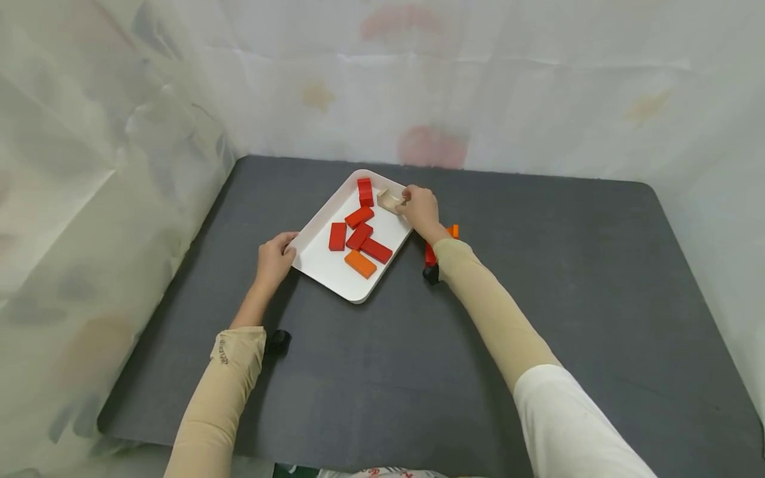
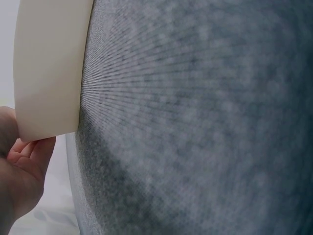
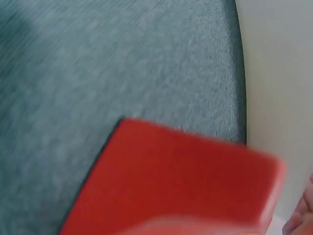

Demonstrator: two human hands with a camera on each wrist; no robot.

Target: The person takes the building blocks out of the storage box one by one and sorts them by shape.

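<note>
A white tray (image 1: 323, 265) lies on the dark grey table and holds several red blocks (image 1: 359, 236) and one orange block (image 1: 360, 263). My left hand (image 1: 276, 255) grips the tray's near-left rim, thumb on top; the left wrist view shows the tray's rim (image 2: 46, 73) above my fingers (image 2: 27, 164). My right hand (image 1: 418, 207) is at the tray's far right corner, its fingers curled on a pale wooden block (image 1: 390, 199). A blurred red block (image 3: 171, 181) fills the right wrist view beside the tray's wall (image 3: 279, 73).
On the table just right of the tray, partly under my right forearm, lie a red block (image 1: 429, 254) and an orange block (image 1: 454, 230). White sheeting walls the table at the back and on both sides. The mat's front edge is near my body.
</note>
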